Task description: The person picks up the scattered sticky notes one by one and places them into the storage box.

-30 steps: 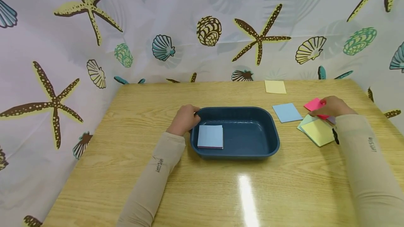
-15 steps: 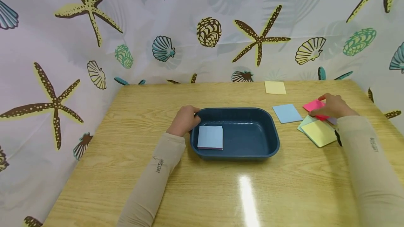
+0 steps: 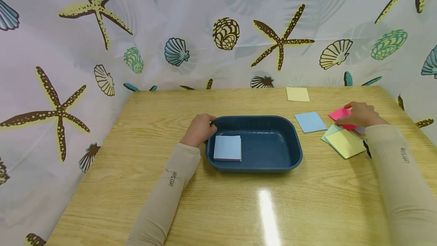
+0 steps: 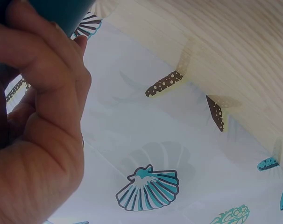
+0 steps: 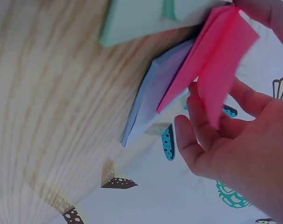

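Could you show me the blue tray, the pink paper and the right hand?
Blue tray (image 3: 268, 151): head view, bare floor.
Pink paper (image 5: 227, 65): right wrist view, front sheet's face.
Right hand (image 3: 363, 114): head view, back of hand.

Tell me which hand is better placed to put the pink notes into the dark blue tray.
Right, I'd judge. The right hand has its thumb and fingers on the pink notes, while the left hand grips the left end of the dark blue tray, well away from them.

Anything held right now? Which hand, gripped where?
Both. Left hand: dark blue tray, by the rim at its left end. Right hand: pink notes, by opposite edges, between thumb and fingers.
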Action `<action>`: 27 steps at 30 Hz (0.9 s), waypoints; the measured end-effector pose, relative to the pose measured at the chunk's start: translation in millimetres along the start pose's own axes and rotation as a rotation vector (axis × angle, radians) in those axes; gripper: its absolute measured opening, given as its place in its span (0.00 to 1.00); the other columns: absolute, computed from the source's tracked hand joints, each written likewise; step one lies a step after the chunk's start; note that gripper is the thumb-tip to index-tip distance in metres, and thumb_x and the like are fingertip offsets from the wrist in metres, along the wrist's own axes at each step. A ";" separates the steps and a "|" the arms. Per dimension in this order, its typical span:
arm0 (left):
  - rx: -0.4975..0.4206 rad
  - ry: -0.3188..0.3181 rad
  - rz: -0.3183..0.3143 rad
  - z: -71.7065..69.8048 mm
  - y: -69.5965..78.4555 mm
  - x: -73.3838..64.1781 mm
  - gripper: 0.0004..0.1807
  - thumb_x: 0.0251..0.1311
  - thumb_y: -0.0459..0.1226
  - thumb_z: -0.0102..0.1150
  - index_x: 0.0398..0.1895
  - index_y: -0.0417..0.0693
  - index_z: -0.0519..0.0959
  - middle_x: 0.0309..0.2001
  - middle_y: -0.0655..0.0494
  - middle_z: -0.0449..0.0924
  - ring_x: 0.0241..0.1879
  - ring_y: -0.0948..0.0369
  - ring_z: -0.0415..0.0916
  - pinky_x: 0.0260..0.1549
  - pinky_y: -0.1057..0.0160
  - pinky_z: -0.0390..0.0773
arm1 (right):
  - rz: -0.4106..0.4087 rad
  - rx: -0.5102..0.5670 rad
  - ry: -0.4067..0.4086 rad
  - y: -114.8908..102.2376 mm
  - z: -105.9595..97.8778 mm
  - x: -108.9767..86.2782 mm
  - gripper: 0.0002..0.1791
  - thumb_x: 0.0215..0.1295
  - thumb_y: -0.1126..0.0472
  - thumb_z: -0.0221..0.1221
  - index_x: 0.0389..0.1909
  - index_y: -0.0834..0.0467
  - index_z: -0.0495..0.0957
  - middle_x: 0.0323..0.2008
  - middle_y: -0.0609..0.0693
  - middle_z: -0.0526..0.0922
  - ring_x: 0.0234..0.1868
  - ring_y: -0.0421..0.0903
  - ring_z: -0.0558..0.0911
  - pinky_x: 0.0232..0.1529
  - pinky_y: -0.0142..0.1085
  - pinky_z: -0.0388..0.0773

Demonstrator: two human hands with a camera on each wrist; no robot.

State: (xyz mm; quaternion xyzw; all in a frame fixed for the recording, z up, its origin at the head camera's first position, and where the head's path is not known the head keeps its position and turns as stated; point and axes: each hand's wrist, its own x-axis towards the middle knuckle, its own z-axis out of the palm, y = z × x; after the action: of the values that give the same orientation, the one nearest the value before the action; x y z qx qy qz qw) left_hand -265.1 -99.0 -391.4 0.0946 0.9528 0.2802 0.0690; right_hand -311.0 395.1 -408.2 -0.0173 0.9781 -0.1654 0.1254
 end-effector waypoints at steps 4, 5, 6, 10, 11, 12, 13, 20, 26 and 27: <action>-0.002 0.000 -0.001 -0.6 0.2 0.5 0.23 0.61 0.27 0.50 0.61 0.36 0.74 0.44 0.41 0.81 0.13 0.64 0.68 0.16 0.69 0.73 | 0.014 -0.003 -0.001 0.1 0.9 1.4 0.47 0.57 0.45 0.62 0.59 0.79 0.54 0.50 0.85 0.56 0.47 0.81 0.57 0.43 0.68 0.63; -0.004 -0.001 -0.002 -0.6 0.1 0.6 0.23 0.61 0.27 0.50 0.61 0.36 0.74 0.44 0.41 0.81 0.13 0.64 0.68 0.16 0.69 0.73 | 0.014 -0.002 0.003 0.4 1.5 1.8 0.47 0.57 0.45 0.62 0.59 0.79 0.54 0.49 0.85 0.55 0.47 0.81 0.57 0.43 0.68 0.63; -0.005 -0.002 -0.002 -0.6 0.2 0.6 0.23 0.61 0.27 0.50 0.61 0.36 0.74 0.43 0.42 0.81 0.13 0.64 0.68 0.16 0.69 0.73 | 0.012 0.000 0.007 0.6 2.1 2.2 0.47 0.57 0.46 0.62 0.58 0.79 0.54 0.49 0.84 0.55 0.47 0.81 0.58 0.44 0.68 0.63; -0.006 0.000 -0.001 -0.7 0.1 0.4 0.23 0.61 0.27 0.50 0.61 0.36 0.74 0.43 0.42 0.82 0.13 0.63 0.68 0.16 0.69 0.74 | 0.013 0.038 0.035 2.0 5.1 3.5 0.47 0.58 0.46 0.63 0.58 0.80 0.53 0.48 0.84 0.53 0.45 0.79 0.61 0.44 0.66 0.65; -0.008 0.000 -0.001 -0.8 0.0 0.3 0.23 0.61 0.27 0.50 0.61 0.36 0.74 0.43 0.42 0.81 0.13 0.63 0.69 0.16 0.69 0.74 | 0.014 0.048 0.046 2.1 5.7 3.6 0.47 0.57 0.45 0.63 0.58 0.80 0.53 0.48 0.84 0.52 0.45 0.78 0.62 0.44 0.65 0.67; -0.008 0.001 0.000 -0.8 -0.1 0.2 0.23 0.61 0.27 0.50 0.61 0.36 0.74 0.43 0.42 0.82 0.13 0.63 0.68 0.16 0.69 0.74 | 0.017 0.060 0.060 2.1 6.3 3.7 0.48 0.57 0.45 0.64 0.58 0.80 0.53 0.48 0.83 0.52 0.43 0.77 0.63 0.43 0.64 0.68; -0.010 0.001 0.000 -0.7 -0.3 0.1 0.23 0.61 0.27 0.50 0.61 0.36 0.74 0.42 0.42 0.82 0.13 0.63 0.68 0.16 0.68 0.74 | 0.018 0.069 0.077 2.4 7.0 3.5 0.49 0.56 0.45 0.64 0.58 0.80 0.53 0.48 0.83 0.51 0.43 0.76 0.64 0.42 0.63 0.69; -0.014 -0.001 -0.004 0.1 -0.7 -0.2 0.23 0.61 0.27 0.50 0.61 0.37 0.74 0.37 0.43 0.82 0.12 0.63 0.67 0.15 0.69 0.72 | 0.001 0.092 0.145 1.5 7.6 3.3 0.50 0.56 0.44 0.63 0.58 0.82 0.53 0.47 0.83 0.53 0.43 0.72 0.63 0.41 0.61 0.71; 0.001 0.004 -0.004 0.3 -0.7 1.0 0.23 0.61 0.27 0.50 0.61 0.37 0.74 0.38 0.43 0.82 0.13 0.64 0.67 0.16 0.70 0.70 | -0.100 0.066 0.195 -11.1 3.9 6.3 0.48 0.55 0.49 0.64 0.57 0.85 0.56 0.46 0.81 0.64 0.45 0.71 0.65 0.40 0.59 0.72; 0.003 0.006 -0.003 0.4 -0.8 1.3 0.23 0.61 0.27 0.50 0.61 0.37 0.75 0.38 0.44 0.82 0.13 0.64 0.66 0.16 0.70 0.70 | -0.124 0.065 0.207 -16.4 2.4 6.3 0.47 0.55 0.50 0.65 0.56 0.85 0.57 0.46 0.80 0.66 0.44 0.70 0.68 0.40 0.58 0.72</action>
State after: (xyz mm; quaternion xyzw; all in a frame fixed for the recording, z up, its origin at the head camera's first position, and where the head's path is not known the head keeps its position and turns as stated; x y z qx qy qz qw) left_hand -266.4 -99.2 -392.3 0.0926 0.9536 0.2787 0.0665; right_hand -316.6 378.3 -406.5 -0.0565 0.9770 -0.2054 0.0136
